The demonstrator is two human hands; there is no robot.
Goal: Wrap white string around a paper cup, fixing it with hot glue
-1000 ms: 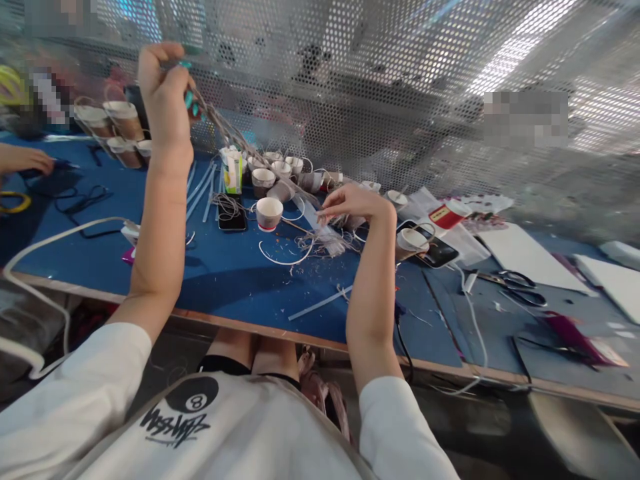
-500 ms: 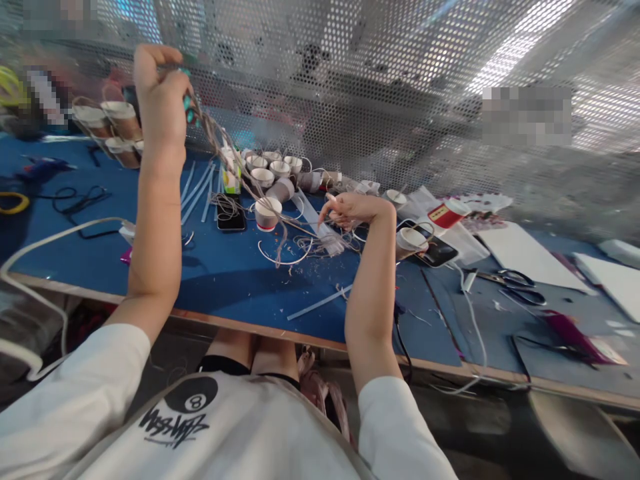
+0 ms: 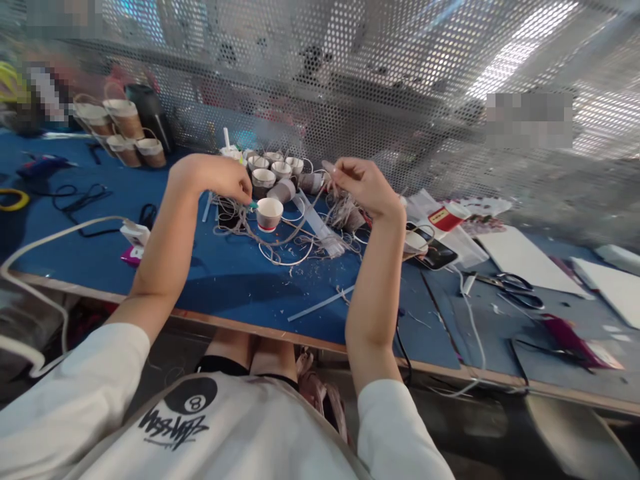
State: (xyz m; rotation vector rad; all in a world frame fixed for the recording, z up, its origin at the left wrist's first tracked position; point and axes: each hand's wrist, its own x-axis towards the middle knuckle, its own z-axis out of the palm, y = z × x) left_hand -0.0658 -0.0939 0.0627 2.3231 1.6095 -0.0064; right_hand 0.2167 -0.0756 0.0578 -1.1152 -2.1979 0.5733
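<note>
My left hand (image 3: pixel 220 179) is low over the table, fingers bent downward and closed on grey-brown twine (image 3: pixel 245 230); a teal spot shows at its fingertips. The tips are partly hidden. Just right of it stands a white paper cup (image 3: pixel 270 212) with a red band near its base. My right hand (image 3: pixel 364 185) is raised in a pinch, gripping strands of the same twine. A loose tangle (image 3: pixel 345 212) hangs below it. One strand runs slantwise from the right fingers down past the cup. A thin white ring (image 3: pixel 285 263) lies in front of the cup.
Several twine-wrapped cups (image 3: pixel 263 178) crowd the back, and more (image 3: pixel 123 119) stand far left. A clear strip (image 3: pixel 320 303) lies near the front edge. To the right are a phone (image 3: pixel 440 255), scissors (image 3: pixel 515 287) and a purple packet (image 3: pixel 570 340). A perforated metal screen (image 3: pixel 310 87) stands behind.
My left hand has come down from high at the left to beside the cup, lowering the twine. My right hand has risen from the table and now pinches strands.
</note>
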